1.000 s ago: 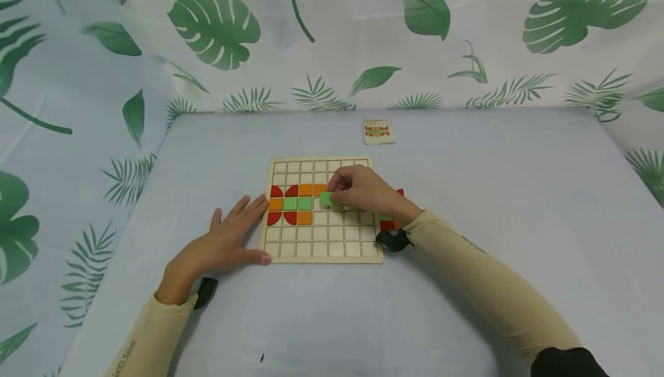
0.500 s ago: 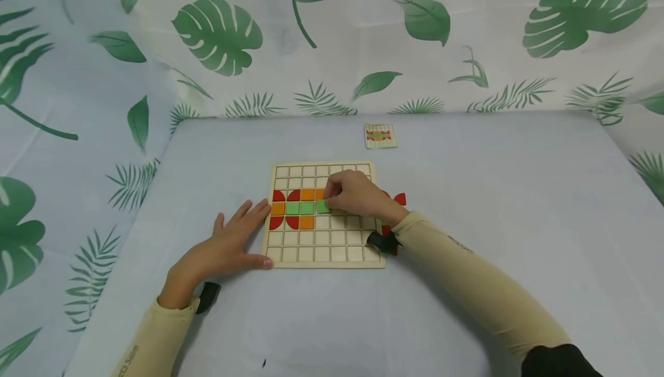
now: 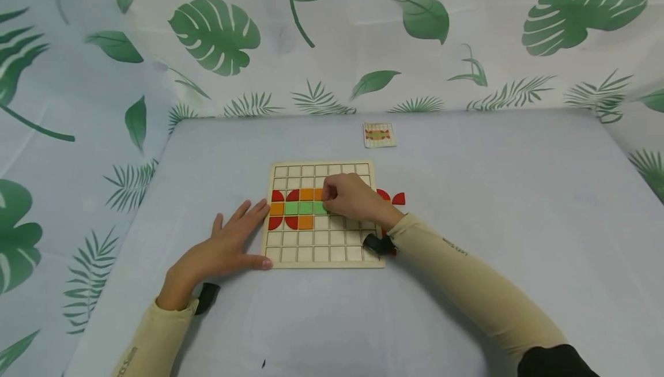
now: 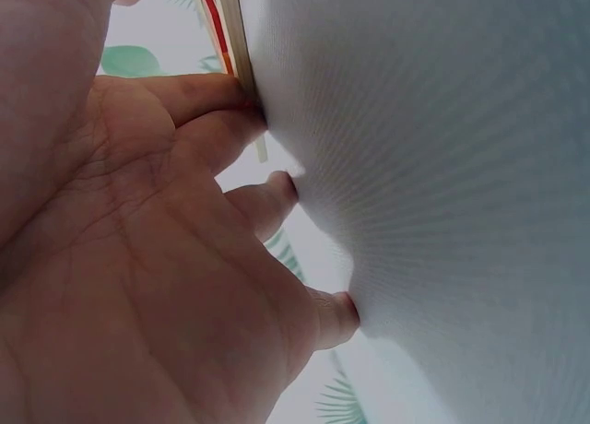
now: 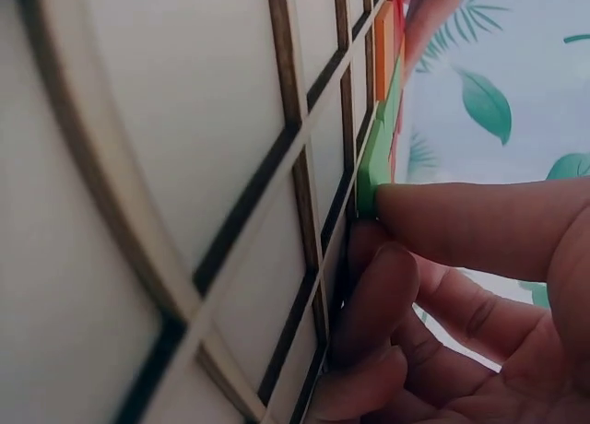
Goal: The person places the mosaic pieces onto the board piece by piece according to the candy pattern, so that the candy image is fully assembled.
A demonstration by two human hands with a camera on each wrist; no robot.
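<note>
A wooden grid board (image 3: 329, 254) lies on the table. Red quarter-round, orange and green tiles fill part of its upper rows. My left hand (image 3: 223, 250) is spread flat at the left side, thumb and fingers touching the rim. In the left wrist view, straight fingers of the left hand (image 4: 166, 240) meet the board edge (image 4: 241, 51). Over the middle row, my right hand (image 3: 353, 195) has thumb and forefinger curled at a green tile (image 3: 319, 208). The right wrist view has the thumb of the right hand (image 5: 461, 258) against the green tile's edge (image 5: 372, 170).
Loose red quarter-round tiles (image 3: 399, 199) lie right of the board, others partly hidden by the right wrist. A small pattern card (image 3: 379, 135) lies behind the board. Leaf-printed cloth (image 3: 332, 48) rises at the back and left.
The right hand has moved slightly left and down with the green tile, which now lies in line beside the other green tiles. The left hand stays at the board's edge.
</note>
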